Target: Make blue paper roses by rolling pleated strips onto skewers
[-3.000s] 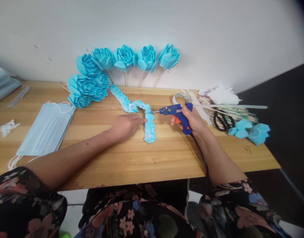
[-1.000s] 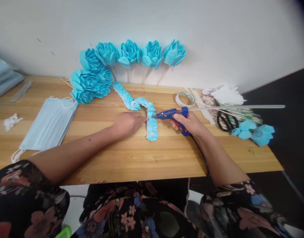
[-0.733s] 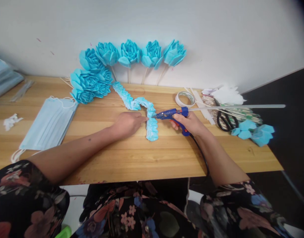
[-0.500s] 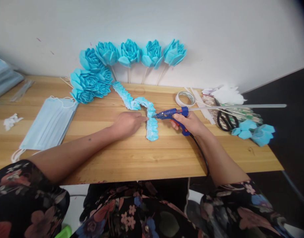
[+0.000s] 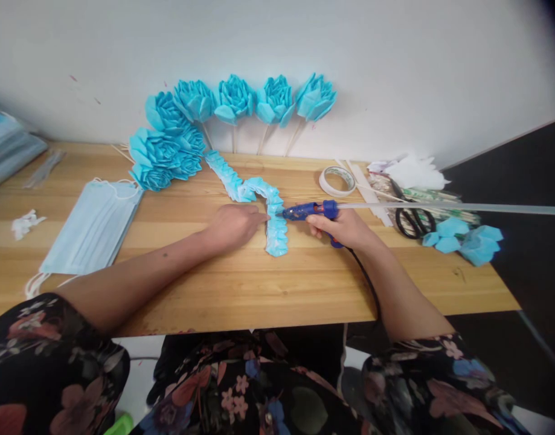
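Note:
A curving pleated strip of light-blue petals (image 5: 277, 234) lies on the wooden table. My left hand (image 5: 234, 228) rests beside it, fingers curled, with the index fingertip at the strip's left edge; whether the thumb pinches it too is hidden. From the other side, my right hand (image 5: 345, 228) grips a blue hot glue gun (image 5: 307, 211). The gun's nozzle meets the strip's right edge opposite that fingertip. A long clear glue stick (image 5: 458, 207) juts out of the gun's back, and a black cord drops from its handle.
Finished blue paper flowers (image 5: 235, 99) on sticks lean on the wall, with more heaped at left. Face masks (image 5: 93, 226) lie left. Tape (image 5: 337, 181), black-handled scissors (image 5: 413, 223), sticks and loose blue petals (image 5: 481, 244) sit right. The table's front edge is close to my body.
The glue gun has turned slightly, its nozzle a little further left on the strip, and the glue stick now reaches the right border. My left hand stays almost still.

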Demonstrator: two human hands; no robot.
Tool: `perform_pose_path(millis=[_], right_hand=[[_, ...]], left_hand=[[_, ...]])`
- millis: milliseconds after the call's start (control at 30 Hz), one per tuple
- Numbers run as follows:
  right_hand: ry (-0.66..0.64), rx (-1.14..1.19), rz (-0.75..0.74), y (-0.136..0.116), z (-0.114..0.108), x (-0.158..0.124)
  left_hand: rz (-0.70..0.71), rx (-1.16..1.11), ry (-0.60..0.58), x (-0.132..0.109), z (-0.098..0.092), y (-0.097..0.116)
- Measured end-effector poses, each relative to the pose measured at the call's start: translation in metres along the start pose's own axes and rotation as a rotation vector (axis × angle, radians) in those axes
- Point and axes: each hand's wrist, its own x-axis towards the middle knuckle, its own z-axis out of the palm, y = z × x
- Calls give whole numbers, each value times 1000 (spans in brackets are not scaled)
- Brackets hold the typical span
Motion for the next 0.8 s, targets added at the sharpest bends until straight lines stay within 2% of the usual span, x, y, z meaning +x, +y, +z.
perform_pose_path(millis=[167,333,467,667,800], right_hand=[[6,21,-19,-4,-13,-4],[204,362,-11,-2,-19,-1],[267,386,-8,-7,-25,9],[273,363,-120,-57,-50,21],[382,517,-254,-91,-56,33]], left_hand=[[-2,0,0,0,0,0],[13,-6,45,-3,0,1],[23,8,70,-3,3,-2],[37,-3,122,-4,7,-7],[38,-36,119,-5,7,-7]])
